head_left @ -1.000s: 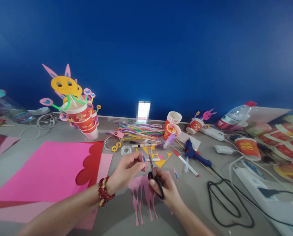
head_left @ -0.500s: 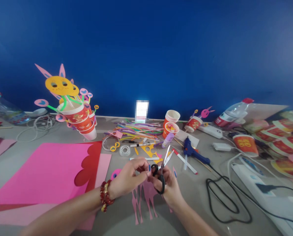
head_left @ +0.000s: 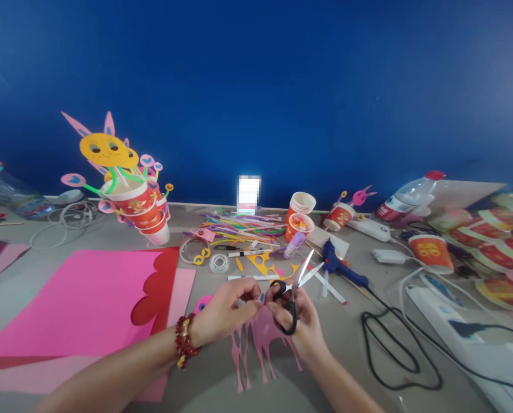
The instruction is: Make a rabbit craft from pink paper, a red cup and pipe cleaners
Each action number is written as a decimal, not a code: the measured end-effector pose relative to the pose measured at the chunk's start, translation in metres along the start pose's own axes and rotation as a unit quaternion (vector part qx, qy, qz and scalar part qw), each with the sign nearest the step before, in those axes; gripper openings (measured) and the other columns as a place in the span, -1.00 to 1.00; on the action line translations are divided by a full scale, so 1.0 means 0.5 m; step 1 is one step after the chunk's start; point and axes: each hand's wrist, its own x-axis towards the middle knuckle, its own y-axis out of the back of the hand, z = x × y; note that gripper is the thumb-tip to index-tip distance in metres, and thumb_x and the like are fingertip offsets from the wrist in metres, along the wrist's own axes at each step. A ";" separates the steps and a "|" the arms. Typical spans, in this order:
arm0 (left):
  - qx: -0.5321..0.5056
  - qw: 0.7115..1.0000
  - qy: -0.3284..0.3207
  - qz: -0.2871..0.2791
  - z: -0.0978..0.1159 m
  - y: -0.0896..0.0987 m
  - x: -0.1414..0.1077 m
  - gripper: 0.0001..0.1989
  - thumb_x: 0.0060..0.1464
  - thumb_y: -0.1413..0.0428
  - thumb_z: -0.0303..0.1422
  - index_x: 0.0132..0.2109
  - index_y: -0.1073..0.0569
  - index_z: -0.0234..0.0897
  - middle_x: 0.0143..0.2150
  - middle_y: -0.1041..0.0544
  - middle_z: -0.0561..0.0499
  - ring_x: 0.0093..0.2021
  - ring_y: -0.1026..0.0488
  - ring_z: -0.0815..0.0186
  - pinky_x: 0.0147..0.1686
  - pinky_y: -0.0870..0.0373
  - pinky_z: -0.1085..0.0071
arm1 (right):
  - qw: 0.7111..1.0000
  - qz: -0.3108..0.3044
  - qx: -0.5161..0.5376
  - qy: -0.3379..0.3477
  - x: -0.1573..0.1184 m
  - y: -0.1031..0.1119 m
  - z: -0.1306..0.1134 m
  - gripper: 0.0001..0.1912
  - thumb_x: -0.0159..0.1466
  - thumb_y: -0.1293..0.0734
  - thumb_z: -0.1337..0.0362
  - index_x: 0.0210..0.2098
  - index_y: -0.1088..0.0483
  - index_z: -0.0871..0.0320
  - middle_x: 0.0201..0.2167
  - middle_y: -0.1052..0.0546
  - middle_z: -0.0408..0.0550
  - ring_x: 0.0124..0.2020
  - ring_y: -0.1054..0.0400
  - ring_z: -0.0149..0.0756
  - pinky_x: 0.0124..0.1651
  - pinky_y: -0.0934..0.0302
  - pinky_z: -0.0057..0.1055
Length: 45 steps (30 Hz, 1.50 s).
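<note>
My left hand (head_left: 226, 307), with a red bead bracelet at its wrist, pinches a small pink paper piece with a blue centre (head_left: 262, 298). Looped over the fingers of my right hand (head_left: 306, 330) are black-handled scissors (head_left: 291, 315), their blades parted and pointing up and away to the right. The right thumb and fingertips come close to the small piece but look apart from it. Beneath both hands lies a pink paper offcut (head_left: 265, 338) with long, thin strips. Beside the left hand, a round pink paper cutout (head_left: 202, 303) with a blue spot is partly hidden.
Pink and red paper sheets (head_left: 76, 304) cover the left side. Behind the hands are a tape roll (head_left: 219, 263), markers (head_left: 252, 277), and many coloured sticks (head_left: 239, 229). At right lie a blue glue gun (head_left: 338, 264), its black cable (head_left: 394, 350) and a power strip (head_left: 450, 338).
My right hand has moved a little to the right with the scissors, away from my left hand. The small paper piece has tilted, while my left hand stays nearly in place.
</note>
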 end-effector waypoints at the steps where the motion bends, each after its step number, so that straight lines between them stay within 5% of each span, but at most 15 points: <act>1: 0.007 1.000 0.003 -0.007 0.001 0.001 0.000 -0.91 0.03 -0.02 -0.45 -0.43 -0.29 -0.26 -0.48 -0.32 0.12 -0.43 -0.25 0.38 -0.42 -0.14 0.48 | 1.000 0.003 0.004 0.006 0.000 0.001 0.000 -0.68 0.02 -0.54 0.18 -0.32 -0.39 0.10 -0.45 -0.46 -0.17 -0.46 -0.28 -0.39 -0.44 -0.15 -0.51; 9: -0.002 0.999 -0.003 -0.044 -0.003 -0.001 0.003 -0.95 -0.05 -0.03 -0.48 -0.44 -0.33 -0.28 -0.46 -0.36 0.10 -0.43 -0.27 0.37 -0.39 -0.18 0.47 | 1.000 0.007 0.004 0.006 0.000 0.004 0.012 -0.65 0.01 -0.55 0.19 -0.31 -0.37 0.11 -0.43 -0.45 -0.15 -0.45 -0.30 -0.38 -0.42 -0.17 -0.50; 14: -0.083 0.994 0.042 -0.055 0.001 0.003 0.010 -0.85 0.04 -0.02 -0.35 -0.46 -0.30 -0.27 -0.52 -0.25 0.13 -0.48 -0.17 0.40 -0.44 -0.12 0.48 | 1.000 0.008 -0.002 0.004 0.001 0.006 0.012 -0.66 0.00 -0.54 0.22 -0.31 -0.37 0.10 -0.44 -0.47 -0.15 -0.46 -0.29 -0.37 -0.44 -0.17 -0.51; 22: -0.099 0.994 -0.001 -0.050 -0.002 0.006 0.008 -0.63 0.24 0.10 -0.24 -0.51 -0.30 -0.28 -0.49 -0.30 0.08 -0.42 -0.22 0.37 -0.31 -0.19 0.42 | 0.999 0.035 0.002 0.002 0.002 0.003 0.005 -0.65 -0.03 -0.55 0.22 -0.33 -0.39 0.11 -0.43 -0.47 -0.16 -0.45 -0.32 -0.37 -0.40 -0.21 -0.49; 26: -0.097 0.993 0.033 -0.059 -0.005 0.003 0.008 -0.74 0.16 0.00 -0.26 -0.45 -0.33 -0.29 -0.49 -0.33 0.09 -0.45 -0.23 0.39 -0.38 -0.17 0.45 | 1.000 0.028 0.010 -0.001 0.002 0.004 0.008 -0.65 -0.02 -0.56 0.22 -0.32 -0.38 0.10 -0.45 -0.47 -0.18 -0.48 -0.29 -0.41 -0.44 -0.17 -0.53; 30: -0.065 0.996 0.044 -0.040 -0.004 0.001 0.009 -0.89 0.04 -0.09 -0.37 -0.41 -0.36 -0.29 -0.48 -0.38 0.09 -0.46 -0.25 0.40 -0.43 -0.15 0.49 | 1.000 0.011 0.010 -0.001 0.001 0.003 0.006 -0.66 0.00 -0.55 0.21 -0.32 -0.37 0.11 -0.46 -0.45 -0.19 -0.49 -0.28 -0.42 -0.46 -0.15 -0.53; 39: -0.027 1.000 0.013 -0.009 -0.012 -0.009 0.004 -0.87 0.11 -0.05 -0.38 -0.39 -0.36 -0.30 -0.47 -0.35 0.09 -0.45 -0.24 0.40 -0.45 -0.14 0.49 | 1.000 0.002 0.003 0.001 0.003 0.001 0.008 -0.67 0.03 -0.54 0.18 -0.32 -0.37 0.11 -0.46 -0.44 -0.19 -0.45 -0.29 -0.38 -0.39 -0.19 -0.50; 45: -0.086 0.994 -0.044 0.053 -0.003 0.021 0.012 -0.88 0.10 -0.05 -0.42 -0.40 -0.32 -0.29 -0.32 -0.40 0.02 -0.33 -0.32 0.35 -0.32 -0.26 0.44 | 0.998 -0.052 -0.031 -0.029 0.002 -0.002 0.014 -0.61 0.06 -0.51 0.04 -0.36 -0.33 0.13 -0.45 -0.38 -0.18 -0.43 -0.24 -0.37 -0.36 -0.12 -0.47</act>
